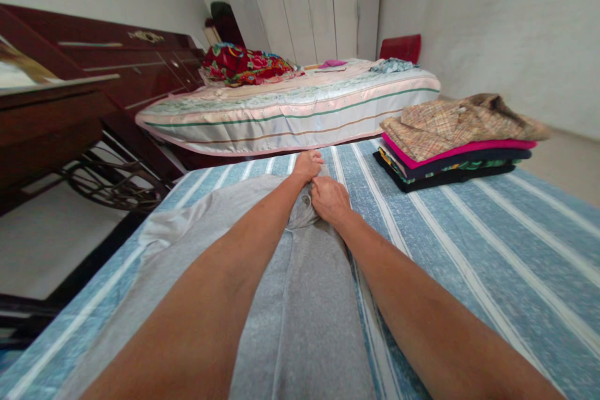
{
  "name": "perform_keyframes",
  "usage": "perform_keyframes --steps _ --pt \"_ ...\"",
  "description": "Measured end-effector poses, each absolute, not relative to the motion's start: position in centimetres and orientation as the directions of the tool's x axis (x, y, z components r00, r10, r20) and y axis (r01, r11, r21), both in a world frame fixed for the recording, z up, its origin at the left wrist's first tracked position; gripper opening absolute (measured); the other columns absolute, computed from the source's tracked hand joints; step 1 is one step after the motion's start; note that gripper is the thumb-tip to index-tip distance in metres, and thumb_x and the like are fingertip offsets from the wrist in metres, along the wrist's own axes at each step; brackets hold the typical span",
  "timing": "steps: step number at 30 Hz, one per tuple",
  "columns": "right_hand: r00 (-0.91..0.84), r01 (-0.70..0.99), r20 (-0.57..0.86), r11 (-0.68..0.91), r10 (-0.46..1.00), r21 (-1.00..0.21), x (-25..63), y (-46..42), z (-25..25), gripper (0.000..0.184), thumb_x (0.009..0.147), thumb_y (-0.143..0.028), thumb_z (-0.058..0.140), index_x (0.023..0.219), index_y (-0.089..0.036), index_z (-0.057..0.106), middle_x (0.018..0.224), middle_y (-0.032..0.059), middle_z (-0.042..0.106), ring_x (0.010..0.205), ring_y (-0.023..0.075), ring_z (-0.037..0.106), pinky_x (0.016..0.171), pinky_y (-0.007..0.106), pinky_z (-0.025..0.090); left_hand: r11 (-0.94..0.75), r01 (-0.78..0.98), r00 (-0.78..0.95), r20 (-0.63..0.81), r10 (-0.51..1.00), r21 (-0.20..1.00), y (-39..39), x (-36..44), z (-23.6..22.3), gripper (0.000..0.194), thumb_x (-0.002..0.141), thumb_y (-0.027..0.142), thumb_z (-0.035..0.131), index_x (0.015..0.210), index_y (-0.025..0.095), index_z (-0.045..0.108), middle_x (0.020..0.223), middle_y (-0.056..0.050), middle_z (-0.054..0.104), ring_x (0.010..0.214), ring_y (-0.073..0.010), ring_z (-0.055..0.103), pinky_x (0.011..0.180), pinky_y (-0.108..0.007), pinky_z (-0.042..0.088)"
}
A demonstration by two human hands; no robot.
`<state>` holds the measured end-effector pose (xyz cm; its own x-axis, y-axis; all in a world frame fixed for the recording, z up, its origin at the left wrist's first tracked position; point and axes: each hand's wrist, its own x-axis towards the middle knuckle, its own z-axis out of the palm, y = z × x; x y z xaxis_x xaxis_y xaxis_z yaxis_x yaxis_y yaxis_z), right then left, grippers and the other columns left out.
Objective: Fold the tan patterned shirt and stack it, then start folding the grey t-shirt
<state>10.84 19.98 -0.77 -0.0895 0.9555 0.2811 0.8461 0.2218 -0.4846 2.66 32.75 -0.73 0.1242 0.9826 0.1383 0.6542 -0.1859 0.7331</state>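
A grey shirt (309,300) lies spread on a blue and white striped sheet (435,262), its collar end away from me and one sleeve out to the left. At the collar my left hand (308,165) is closed, with the fingers bent over the cloth. Just beside it, nearer to me, my right hand (330,199) grips the collar's right side, its fingertips partly hidden. The two hands almost touch. My left forearm crosses over the shirt's middle and covers part of it.
To the right sits a stack of folded clothes (462,137), a checked shirt on top. Beyond stands another bed (290,115) bearing a red floral blanket (248,64). A wooden table with an iron wheel (117,178) is at the left. A pale wardrobe (309,6) stands behind.
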Motion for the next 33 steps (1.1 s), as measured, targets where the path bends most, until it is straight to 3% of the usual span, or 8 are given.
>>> perform_keyframes --steps 9,17,22,26,29,31,33 --pt "-0.176 0.866 0.254 0.272 0.951 -0.420 11.0 20.5 -1.0 0.034 0.091 -0.024 0.034 0.095 -0.014 0.066 0.099 0.0143 0.065 0.095 0.0252 0.060 0.080 0.035 0.041 -0.367 0.811 0.288 0.235 0.928 0.455 32.1 2.5 -0.1 0.039 0.062 0.001 0.058 0.098 0.018 0.062 0.096 -0.005 0.068 0.091 -0.0189 0.062 0.089 -0.030 0.044" --pt "-0.250 0.861 0.228 0.324 0.941 -0.393 11.8 20.8 -1.6 0.029 0.091 -0.022 0.033 0.103 -0.015 0.059 0.111 0.0136 0.060 0.110 0.0257 0.051 0.091 0.040 0.035 -0.356 0.889 0.281 0.269 0.921 0.289 30.6 1.4 2.0 0.027 0.070 0.016 0.062 0.097 0.016 0.066 0.096 -0.008 0.067 0.100 -0.0241 0.059 0.094 -0.032 0.040" --pt "-0.290 0.845 0.211 0.354 0.933 -0.401 12.2 21.0 -1.8 0.034 0.095 -0.033 0.029 0.110 -0.016 0.055 0.117 0.0134 0.057 0.117 0.0270 0.045 0.096 0.047 0.031 -0.322 0.912 0.271 0.216 0.938 0.253 25.7 -0.6 3.7 0.021 0.072 0.029 0.062 0.089 0.018 0.069 0.084 -0.004 0.069 0.087 -0.0218 0.062 0.082 -0.027 0.044" --pt "-0.316 0.836 0.183 0.365 0.931 -0.409 12.4 20.9 -1.7 0.040 0.097 -0.040 0.024 0.110 -0.017 0.055 0.120 0.0125 0.055 0.120 0.0256 0.042 0.097 0.047 0.029 -0.376 0.873 0.366 0.093 0.926 0.310 20.0 -2.4 4.2 0.033 0.074 0.042 0.060 0.098 0.022 0.068 0.098 -0.005 0.069 0.092 -0.0217 0.062 0.081 -0.026 0.043" --pt "-0.305 0.840 0.178 0.352 0.936 -0.412 12.3 20.8 -1.6 0.047 0.097 -0.046 0.021 0.111 -0.017 0.056 0.123 0.0127 0.054 0.122 0.0252 0.041 0.098 0.046 0.029 -0.434 0.848 0.436 0.066 0.898 0.306 17.3 -3.2 3.8 0.044 0.064 0.046 0.068 0.101 0.022 0.066 0.105 -0.007 0.067 0.099 -0.0255 0.059 0.085 -0.029 0.042" --pt "-0.295 0.843 0.170 0.340 0.940 -0.416 12.2 20.7 -1.4 0.049 0.097 -0.047 0.021 0.113 -0.017 0.056 0.126 0.0131 0.053 0.123 0.0252 0.040 0.098 0.046 0.028 -0.418 0.858 0.417 0.071 0.906 0.300 16.6 -3.5 3.4 0.036 0.062 0.041 0.070 0.091 0.022 0.066 0.095 -0.006 0.067 0.091 -0.0243 0.060 0.078 -0.029 0.042" --pt "-0.293 0.845 0.162 0.335 0.942 -0.417 12.1 20.7 -1.3 0.049 0.097 -0.046 0.021 0.113 -0.017 0.057 0.126 0.0130 0.053 0.123 0.0248 0.040 0.099 0.045 0.028 -0.356 0.877 0.341 0.102 0.934 0.323 16.7 -3.6 3.0 0.013 0.066 0.033 0.065 0.072 0.022 0.063 0.074 -0.001 0.064 0.074 -0.0194 0.058 0.067 -0.026 0.040"
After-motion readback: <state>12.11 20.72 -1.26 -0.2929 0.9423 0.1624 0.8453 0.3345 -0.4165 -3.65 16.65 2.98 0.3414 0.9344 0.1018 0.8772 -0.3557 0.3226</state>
